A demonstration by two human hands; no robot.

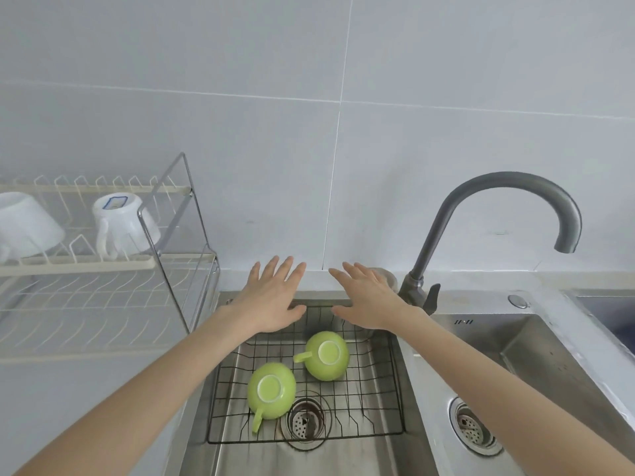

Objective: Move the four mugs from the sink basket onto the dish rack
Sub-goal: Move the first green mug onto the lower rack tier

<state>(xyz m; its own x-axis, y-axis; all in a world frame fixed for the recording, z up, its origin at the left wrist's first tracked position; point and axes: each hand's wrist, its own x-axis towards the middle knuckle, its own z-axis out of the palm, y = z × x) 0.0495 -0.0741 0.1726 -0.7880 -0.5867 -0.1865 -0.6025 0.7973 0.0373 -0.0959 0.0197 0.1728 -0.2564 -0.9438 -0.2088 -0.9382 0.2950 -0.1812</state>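
Observation:
Two green mugs lie upside down in the black wire sink basket (385, 400): one mug (328, 355) near the back, the other mug (271, 391) nearer the front left with its handle toward me. Two white mugs stand upside down on the top shelf of the dish rack (86, 262) at the left: one white mug (120, 225) with its handle forward, another white mug (24, 225) cut by the frame edge. My left hand (275, 297) and my right hand (367, 300) hover flat, fingers spread, over the basket's back edge, holding nothing.
A grey gooseneck faucet (481, 214) rises behind the sink divider at the right. A second basin (536, 365) with a drain lies to the right. The rack's lower shelf (86, 314) holds nothing. A tiled wall stands close behind.

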